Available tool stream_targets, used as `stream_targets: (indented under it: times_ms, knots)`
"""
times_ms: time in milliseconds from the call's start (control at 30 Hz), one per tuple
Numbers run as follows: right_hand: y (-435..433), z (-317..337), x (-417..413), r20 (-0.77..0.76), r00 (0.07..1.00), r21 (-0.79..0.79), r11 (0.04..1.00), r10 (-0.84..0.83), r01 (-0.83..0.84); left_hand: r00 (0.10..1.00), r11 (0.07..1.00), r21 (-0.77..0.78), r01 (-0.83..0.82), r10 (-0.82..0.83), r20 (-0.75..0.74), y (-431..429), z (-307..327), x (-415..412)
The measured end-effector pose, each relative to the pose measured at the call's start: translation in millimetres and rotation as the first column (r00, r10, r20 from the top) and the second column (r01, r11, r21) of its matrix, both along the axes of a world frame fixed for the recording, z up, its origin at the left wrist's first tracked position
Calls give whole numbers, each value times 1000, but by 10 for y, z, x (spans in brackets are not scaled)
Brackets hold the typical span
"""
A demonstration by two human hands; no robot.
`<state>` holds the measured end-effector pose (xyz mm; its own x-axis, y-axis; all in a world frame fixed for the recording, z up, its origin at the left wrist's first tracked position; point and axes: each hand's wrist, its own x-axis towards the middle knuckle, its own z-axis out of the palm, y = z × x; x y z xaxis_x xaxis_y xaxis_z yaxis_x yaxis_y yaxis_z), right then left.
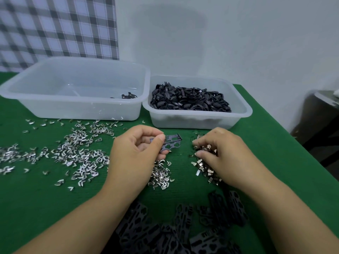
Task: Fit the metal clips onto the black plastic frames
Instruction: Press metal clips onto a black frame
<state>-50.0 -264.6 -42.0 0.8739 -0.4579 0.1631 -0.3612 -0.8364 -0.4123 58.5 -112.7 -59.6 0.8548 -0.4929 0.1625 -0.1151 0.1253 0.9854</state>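
A: Many small bent shiny metal clips [78, 153] lie spread on the left of the green worktop [36, 208]. Reason?

B: Spread thin, likely for single picking. The left hand [135, 151] pinches one flat black plastic frame [173, 143] between thumb and fingers [159, 141], held clear of the worktop, free end toward the right hand [222, 153].

A: And the right hand?

B: Fingers curled into the nearer clip pile [203, 166]; whether one is pinched cannot be told.
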Motion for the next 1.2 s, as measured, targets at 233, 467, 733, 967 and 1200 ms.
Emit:
stream_targets:
  times_ms: [233, 467, 733, 967, 1200]
  knots:
    - [52, -48, 68, -24, 999, -22, 999, 23, -24, 1000, 1000, 4, 3, -3, 6, -6, -10, 0]
    - [60, -59, 57, 12, 997, -26, 997, 71, -70, 1000, 1000, 1, 1, -1, 7, -7, -9, 2]
    - [69, -29, 37, 159, 987, 70, 997, 13, -24, 1000, 1000, 19, 3, -3, 1, -11, -23, 10]
    - [29, -35, 10, 220, 973, 58, 997, -62, 50, 1000, 999, 35, -18, 17, 24, -9, -40, 28]
    - [16, -35, 59, 55, 998, -58, 998, 6, -3, 999, 999, 39, -24, 23, 29, -14, -43, 28]
